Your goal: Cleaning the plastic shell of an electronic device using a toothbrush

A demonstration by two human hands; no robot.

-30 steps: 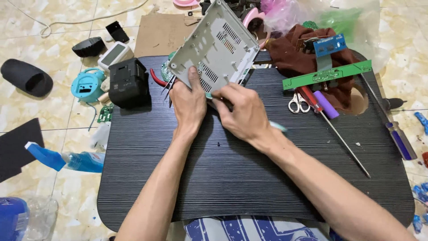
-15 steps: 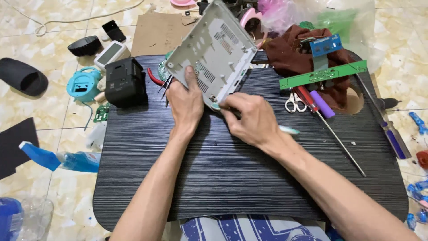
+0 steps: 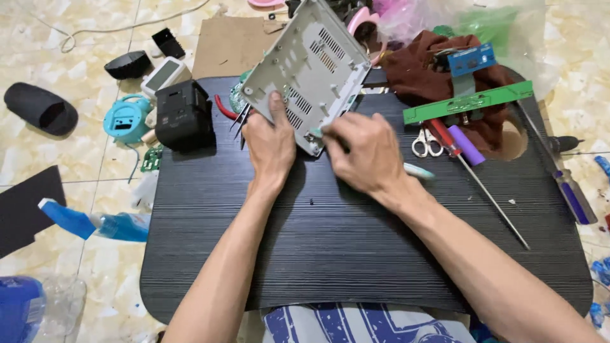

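A grey plastic device casing [image 3: 308,67], with vent slots and screw posts, stands tilted on its near edge on a low black table [image 3: 356,254]. My left hand [image 3: 270,143] grips its lower left edge, thumb pressed on the inner face. At the casing's lower right edge, my right hand [image 3: 362,152] is closed around a pale teal tool [image 3: 418,170], whose tip meets the casing's lower right edge and whose end sticks out behind my hand.
A long screwdriver [image 3: 476,178], scissors [image 3: 422,143], a purple handle [image 3: 467,145] and a green circuit strip [image 3: 469,103] lie at the right. A black box [image 3: 183,114] and red pliers [image 3: 225,108] sit at the left. A spray bottle [image 3: 95,222] and a teal clock [image 3: 127,119] lie on the tiled floor.
The casing has tipped up a little steeper. My right hand has shifted slightly along its lower edge with the tool. My left hand keeps the same grip.
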